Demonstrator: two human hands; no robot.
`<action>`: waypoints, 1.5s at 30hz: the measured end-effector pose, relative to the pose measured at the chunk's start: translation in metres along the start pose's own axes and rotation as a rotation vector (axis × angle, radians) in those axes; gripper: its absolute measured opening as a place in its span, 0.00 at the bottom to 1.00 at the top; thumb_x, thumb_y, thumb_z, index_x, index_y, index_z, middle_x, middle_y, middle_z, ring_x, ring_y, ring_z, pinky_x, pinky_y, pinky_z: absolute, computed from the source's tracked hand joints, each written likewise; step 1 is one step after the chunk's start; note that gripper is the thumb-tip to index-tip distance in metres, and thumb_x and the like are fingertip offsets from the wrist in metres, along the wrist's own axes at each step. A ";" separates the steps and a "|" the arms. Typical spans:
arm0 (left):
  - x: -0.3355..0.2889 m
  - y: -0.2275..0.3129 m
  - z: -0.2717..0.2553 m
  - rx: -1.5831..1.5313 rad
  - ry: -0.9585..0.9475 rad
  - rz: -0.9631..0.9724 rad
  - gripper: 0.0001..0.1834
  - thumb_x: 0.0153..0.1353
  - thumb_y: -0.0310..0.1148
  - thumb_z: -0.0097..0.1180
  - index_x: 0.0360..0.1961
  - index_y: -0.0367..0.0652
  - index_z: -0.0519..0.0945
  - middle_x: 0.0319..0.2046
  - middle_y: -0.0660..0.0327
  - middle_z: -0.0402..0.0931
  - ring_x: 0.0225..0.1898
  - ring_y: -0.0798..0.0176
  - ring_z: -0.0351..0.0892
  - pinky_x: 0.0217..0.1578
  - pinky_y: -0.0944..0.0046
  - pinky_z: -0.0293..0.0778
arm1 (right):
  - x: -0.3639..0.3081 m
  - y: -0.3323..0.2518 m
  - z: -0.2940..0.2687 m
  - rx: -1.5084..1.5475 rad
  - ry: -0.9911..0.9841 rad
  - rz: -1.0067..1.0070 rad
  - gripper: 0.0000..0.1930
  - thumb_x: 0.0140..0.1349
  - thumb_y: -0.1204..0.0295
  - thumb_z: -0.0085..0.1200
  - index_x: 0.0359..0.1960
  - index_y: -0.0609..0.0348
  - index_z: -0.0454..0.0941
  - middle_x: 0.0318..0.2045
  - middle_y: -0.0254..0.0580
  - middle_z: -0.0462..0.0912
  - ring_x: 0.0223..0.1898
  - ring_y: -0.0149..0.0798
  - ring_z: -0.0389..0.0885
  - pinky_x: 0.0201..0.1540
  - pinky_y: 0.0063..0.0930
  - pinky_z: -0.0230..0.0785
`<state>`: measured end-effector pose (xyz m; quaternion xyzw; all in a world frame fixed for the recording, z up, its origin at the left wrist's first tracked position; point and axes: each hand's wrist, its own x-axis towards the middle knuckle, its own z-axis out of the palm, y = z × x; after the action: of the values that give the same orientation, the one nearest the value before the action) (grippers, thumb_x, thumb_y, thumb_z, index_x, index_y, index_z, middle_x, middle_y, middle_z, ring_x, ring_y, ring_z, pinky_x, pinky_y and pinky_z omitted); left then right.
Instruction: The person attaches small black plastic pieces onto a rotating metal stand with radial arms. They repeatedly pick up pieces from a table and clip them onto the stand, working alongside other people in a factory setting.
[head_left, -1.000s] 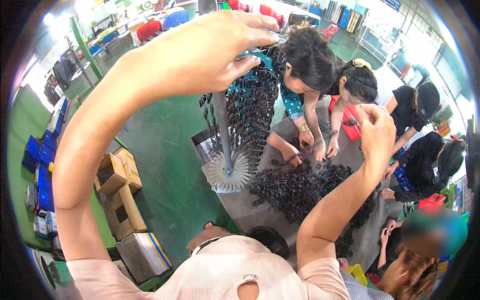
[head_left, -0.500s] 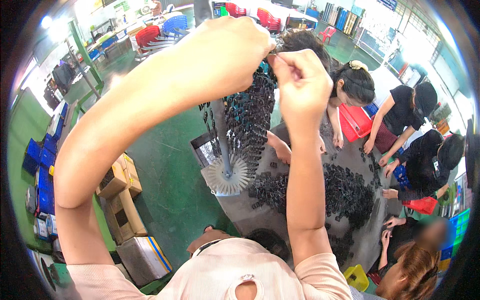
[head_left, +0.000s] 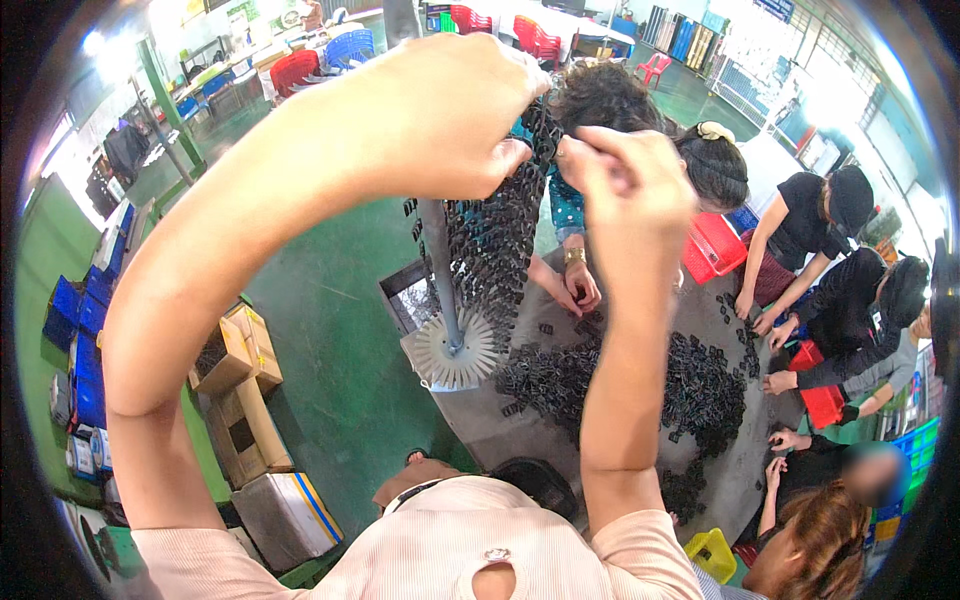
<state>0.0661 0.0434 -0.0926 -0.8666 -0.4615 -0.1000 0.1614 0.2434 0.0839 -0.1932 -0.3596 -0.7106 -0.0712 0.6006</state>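
Note:
A rack of hanging strands of small black parts (head_left: 490, 240) surrounds a grey upright pole (head_left: 437, 240) with a round slatted base (head_left: 455, 352). My left hand (head_left: 470, 115) is raised at the top of the strands, its fingers curled and mostly hidden behind the hand, with black parts just beyond its thumb. To the right, my right hand (head_left: 640, 185) is raised with thumb and fingers pinched together, somewhat blurred. Whatever either hand grips is hidden or too small to name. Below, a pile of loose black parts (head_left: 680, 385) covers much of the grey table (head_left: 470, 425).
Several people work around the table's far and right sides, one in a teal dotted sleeve (head_left: 567, 210) close behind the strands. Red baskets (head_left: 712, 250) and a yellow basket (head_left: 712, 555) stand at the table's edge. Cardboard boxes (head_left: 250, 435) sit on the floor to the left.
My right hand has moved right and slightly down, away from my left hand, which stays at the strands. The person behind the strands has shifted, bringing both their hands together over the table.

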 end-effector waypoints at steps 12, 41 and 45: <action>-0.011 -0.019 0.021 0.079 0.169 0.027 0.20 0.54 0.20 0.49 0.51 0.34 0.76 0.52 0.45 0.76 0.56 0.46 0.74 0.58 0.56 0.69 | 0.003 0.037 -0.012 0.147 0.088 0.017 0.06 0.53 0.72 0.64 0.25 0.60 0.80 0.25 0.42 0.78 0.28 0.41 0.78 0.34 0.32 0.69; -0.013 -0.035 0.010 -0.104 0.240 0.201 0.21 0.55 0.26 0.56 0.52 0.37 0.77 0.55 0.47 0.74 0.58 0.47 0.73 0.59 0.55 0.68 | -0.017 0.098 -0.123 -0.700 -0.467 0.499 0.13 0.48 0.65 0.64 0.36 0.56 0.84 0.36 0.48 0.84 0.39 0.50 0.82 0.43 0.38 0.72; -0.010 -0.020 0.004 -0.103 0.122 0.116 0.25 0.54 0.27 0.58 0.55 0.35 0.74 0.55 0.46 0.74 0.59 0.48 0.72 0.60 0.54 0.66 | -0.012 0.062 -0.058 -0.255 -0.184 0.119 0.13 0.49 0.71 0.66 0.38 0.57 0.84 0.31 0.41 0.80 0.34 0.32 0.79 0.37 0.28 0.70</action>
<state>0.0439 0.0474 -0.0960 -0.8913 -0.3941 -0.1664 0.1499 0.3269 0.0932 -0.2093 -0.4794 -0.7253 -0.0920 0.4853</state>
